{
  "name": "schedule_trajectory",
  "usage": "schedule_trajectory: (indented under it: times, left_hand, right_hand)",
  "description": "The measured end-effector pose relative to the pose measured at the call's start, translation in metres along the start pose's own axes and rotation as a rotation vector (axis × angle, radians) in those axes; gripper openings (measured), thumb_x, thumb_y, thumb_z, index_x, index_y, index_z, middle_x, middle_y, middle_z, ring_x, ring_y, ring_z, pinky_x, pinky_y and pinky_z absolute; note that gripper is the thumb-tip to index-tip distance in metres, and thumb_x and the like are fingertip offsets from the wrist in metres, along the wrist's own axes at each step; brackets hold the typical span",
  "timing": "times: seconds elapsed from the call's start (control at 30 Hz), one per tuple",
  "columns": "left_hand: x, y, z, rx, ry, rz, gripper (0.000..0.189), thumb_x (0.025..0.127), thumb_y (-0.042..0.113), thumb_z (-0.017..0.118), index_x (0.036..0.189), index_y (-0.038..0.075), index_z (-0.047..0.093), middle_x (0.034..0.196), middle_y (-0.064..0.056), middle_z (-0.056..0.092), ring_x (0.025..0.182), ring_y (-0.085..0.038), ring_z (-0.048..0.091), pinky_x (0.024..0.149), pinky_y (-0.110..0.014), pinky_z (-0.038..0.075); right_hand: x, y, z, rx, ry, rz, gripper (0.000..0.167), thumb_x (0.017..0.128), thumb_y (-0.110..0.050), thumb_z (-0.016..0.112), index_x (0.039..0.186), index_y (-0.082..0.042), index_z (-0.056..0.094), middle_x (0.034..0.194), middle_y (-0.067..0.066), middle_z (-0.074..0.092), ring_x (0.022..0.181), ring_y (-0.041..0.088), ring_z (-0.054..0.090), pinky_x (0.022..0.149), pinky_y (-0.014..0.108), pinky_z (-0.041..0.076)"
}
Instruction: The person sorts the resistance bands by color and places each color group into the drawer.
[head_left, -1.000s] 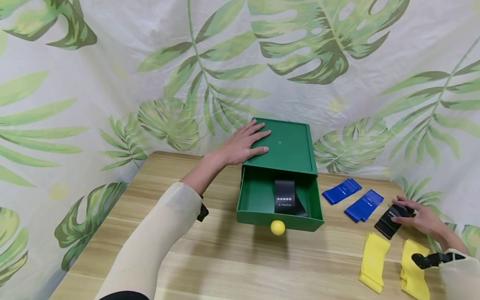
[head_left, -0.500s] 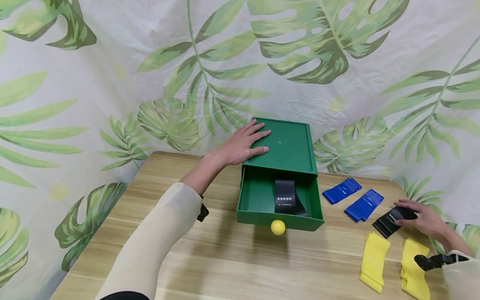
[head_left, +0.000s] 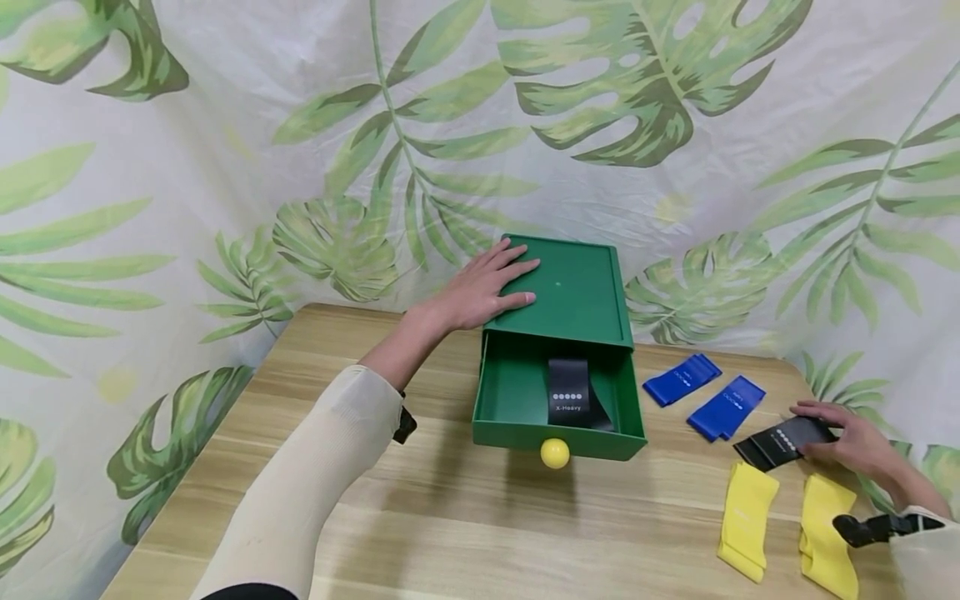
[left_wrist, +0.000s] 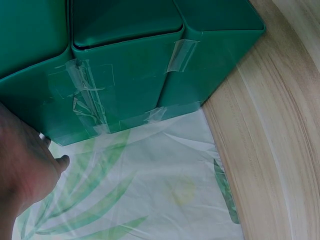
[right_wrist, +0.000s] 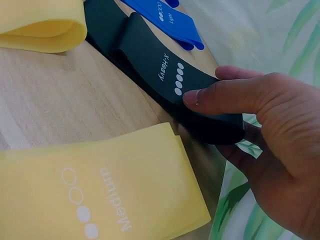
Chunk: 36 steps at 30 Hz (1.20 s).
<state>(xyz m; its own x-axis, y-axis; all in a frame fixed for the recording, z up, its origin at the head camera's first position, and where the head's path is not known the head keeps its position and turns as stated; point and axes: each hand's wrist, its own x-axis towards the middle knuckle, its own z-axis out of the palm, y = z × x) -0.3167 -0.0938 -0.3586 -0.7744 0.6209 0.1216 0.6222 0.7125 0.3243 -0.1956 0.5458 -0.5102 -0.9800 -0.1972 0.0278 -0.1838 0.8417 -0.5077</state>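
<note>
My left hand (head_left: pixel 483 287) rests with spread fingers on the top of a green drawer box (head_left: pixel 577 287). The drawer (head_left: pixel 517 387) is pulled out and has a yellow knob (head_left: pixel 555 453). Inside it lies a black resistance band (head_left: pixel 567 392) marked X-Heavy. At the table's right edge my right hand (head_left: pixel 855 442) pinches the end of another folded black X-Heavy band (right_wrist: pixel 150 70), thumb on top and fingers beneath. The far end of that band stays low over the table, close to the blue and yellow bands.
Two folded blue bands (head_left: pixel 682 379) lie between the box and my right hand. Two yellow bands (head_left: pixel 748 521) lie nearer the front, one under my right wrist. The wooden table (head_left: pixel 420 517) is backed by a leaf-patterned cloth (head_left: pixel 450 125).
The black band in my right hand has turned and its far end has swung left, toward the box. My left hand, the box and the drawer have stayed put.
</note>
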Motion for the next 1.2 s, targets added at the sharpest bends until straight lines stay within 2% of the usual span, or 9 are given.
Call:
schedule_trajectory:
  times: [0.07,0.17,0.43,0.57,0.67,0.8,0.97,1.13,1.2]
  left_hand:
    - [0.0,0.0,0.0,0.001,0.001,0.002,0.067,0.112,0.054,0.044,0.17,0.024,0.028,0.178,-0.006,0.013,0.165,-0.026,-0.005,0.132,-0.053,0.006]
    - [0.0,-0.001,0.001,-0.001,0.003,0.003,0.068,0.112,0.055,0.044,0.17,0.024,0.028,0.178,-0.006,0.013,0.165,-0.026,-0.005,0.132,-0.053,0.006]
    - [-0.001,-0.001,-0.001,-0.004,0.006,-0.002,0.067,0.112,0.055,0.044,0.17,0.024,0.028,0.178,-0.005,0.013,0.165,-0.025,-0.006,0.132,-0.053,0.006]
    - [-0.001,-0.001,-0.002,0.005,0.0,0.001,0.068,0.112,0.055,0.044,0.17,0.024,0.027,0.179,-0.005,0.012,0.165,-0.025,-0.006,0.132,-0.052,0.005]
    - [-0.001,-0.001,-0.002,0.005,-0.008,0.002,0.068,0.112,0.055,0.043,0.171,0.024,0.026,0.179,-0.005,0.011,0.165,-0.025,-0.006,0.132,-0.053,0.005]
    - [0.0,-0.001,0.0,0.0,-0.005,0.001,0.068,0.112,0.055,0.044,0.17,0.024,0.027,0.179,-0.005,0.011,0.165,-0.026,-0.006,0.132,-0.052,0.005]
    - [0.0,0.0,0.001,-0.009,0.0,0.002,0.068,0.112,0.054,0.044,0.17,0.024,0.028,0.178,-0.005,0.012,0.165,-0.025,-0.006,0.132,-0.049,0.004]
    - [0.0,-0.001,0.001,-0.025,0.007,0.007,0.068,0.112,0.053,0.045,0.17,0.023,0.029,0.178,-0.006,0.013,0.165,-0.025,-0.006,0.132,-0.049,0.004]
    - [0.0,-0.001,0.001,-0.027,0.009,0.008,0.068,0.112,0.053,0.046,0.17,0.022,0.029,0.178,-0.006,0.013,0.165,-0.026,-0.006,0.132,-0.049,0.004]
  right_hand:
    - [-0.001,0.0,0.0,0.021,0.016,-0.017,0.065,0.08,-0.006,0.089,0.141,-0.002,0.066,0.131,-0.036,0.046,0.116,-0.008,0.04,0.085,0.018,0.029]
    - [-0.002,-0.001,0.0,0.04,0.027,-0.036,0.065,0.078,-0.003,0.09,0.139,-0.002,0.067,0.126,-0.048,0.037,0.108,-0.024,0.029,0.082,0.013,0.029]
    - [0.002,-0.015,-0.008,-0.005,0.012,-0.001,0.066,0.076,-0.003,0.091,0.137,0.001,0.067,0.126,-0.034,0.046,0.108,-0.013,0.038,0.077,0.012,0.037]
    - [0.003,-0.023,-0.012,-0.017,0.015,0.001,0.067,0.075,-0.003,0.091,0.137,0.003,0.066,0.132,-0.006,0.061,0.108,-0.008,0.045,0.076,0.009,0.037]
    - [0.002,-0.027,-0.015,-0.032,0.04,-0.011,0.066,0.075,-0.004,0.092,0.135,0.001,0.067,0.13,-0.008,0.062,0.109,-0.013,0.044,0.075,0.006,0.037]
    - [0.0,-0.034,-0.019,-0.032,0.066,-0.033,0.063,0.077,-0.006,0.092,0.135,-0.001,0.068,0.126,-0.033,0.045,0.105,-0.026,0.035,0.076,0.004,0.037]
    - [-0.001,-0.046,-0.023,0.014,0.075,-0.078,0.061,0.08,-0.001,0.089,0.137,0.001,0.066,0.127,-0.043,0.038,0.108,-0.03,0.032,0.075,0.003,0.042]
    - [-0.002,-0.059,-0.03,0.017,0.119,-0.132,0.06,0.081,0.005,0.086,0.136,0.004,0.064,0.127,-0.05,0.034,0.101,-0.025,0.037,0.064,0.009,0.043]
    - [-0.003,-0.064,-0.032,0.004,0.141,-0.145,0.059,0.081,0.007,0.084,0.136,0.004,0.064,0.127,-0.05,0.035,0.084,-0.016,0.043,0.056,0.018,0.04]
